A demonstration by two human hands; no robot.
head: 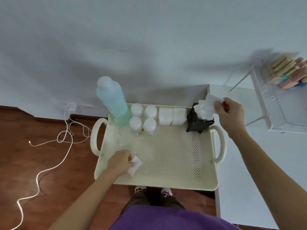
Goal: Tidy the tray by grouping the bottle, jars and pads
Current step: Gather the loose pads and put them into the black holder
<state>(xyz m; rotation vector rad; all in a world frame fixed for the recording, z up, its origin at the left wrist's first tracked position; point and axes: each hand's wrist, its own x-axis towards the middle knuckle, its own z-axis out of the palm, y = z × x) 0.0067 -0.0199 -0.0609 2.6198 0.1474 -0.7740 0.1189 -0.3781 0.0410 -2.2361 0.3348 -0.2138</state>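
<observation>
A cream perforated tray point(166, 178) with loop handles holds everything. At its far left stands a tall bottle point(114, 103) of blue-green liquid. Beside it are several small clear jars point(143, 120) with white lids, then two stacks of white pads point(172, 116). A black mesh holder point(198, 122) at the far right corner has white pads sticking out. My right hand point(230, 112) pinches a white pad point(211, 104) just above that holder. My left hand point(120, 161) grips another white pad point(135, 166) on the tray floor near the front left.
A white table point(240, 146) lies to the right of the tray. On it stands a clear rack point(282, 100) with coloured blocks. A white cable point(66, 146) trails over the wooden floor at the left, from a wall socket. A white wall is behind.
</observation>
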